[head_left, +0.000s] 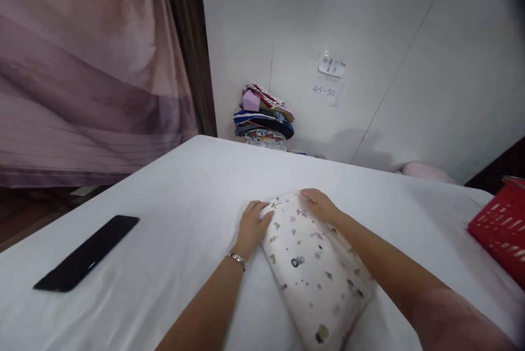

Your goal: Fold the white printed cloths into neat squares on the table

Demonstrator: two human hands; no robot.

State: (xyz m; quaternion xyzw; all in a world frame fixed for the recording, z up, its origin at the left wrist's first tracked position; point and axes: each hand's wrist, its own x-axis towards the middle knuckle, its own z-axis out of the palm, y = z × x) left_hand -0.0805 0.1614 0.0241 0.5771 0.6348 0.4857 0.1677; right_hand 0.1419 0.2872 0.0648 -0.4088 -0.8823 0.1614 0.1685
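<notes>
A folded white cloth (308,263) with small printed motifs lies slantwise on the white-covered table (172,192), its near end running out at the bottom of the view. My left hand (252,225), with a bracelet at the wrist, grips the cloth's far left corner, thumb on top. At the far right corner, my right hand (320,206) holds the cloth's edge; its fingertips are partly hidden. Looser, thinner layers show along the cloth's right side, under my right forearm.
On the left lies a flat black panel (88,255). A red plastic basket (502,225) stands at the right edge. Behind the table, a stack of folded fabrics (264,118) rests against the wall, which bears handwritten paper signs (331,66). A pinkish curtain (82,66) hangs at the left.
</notes>
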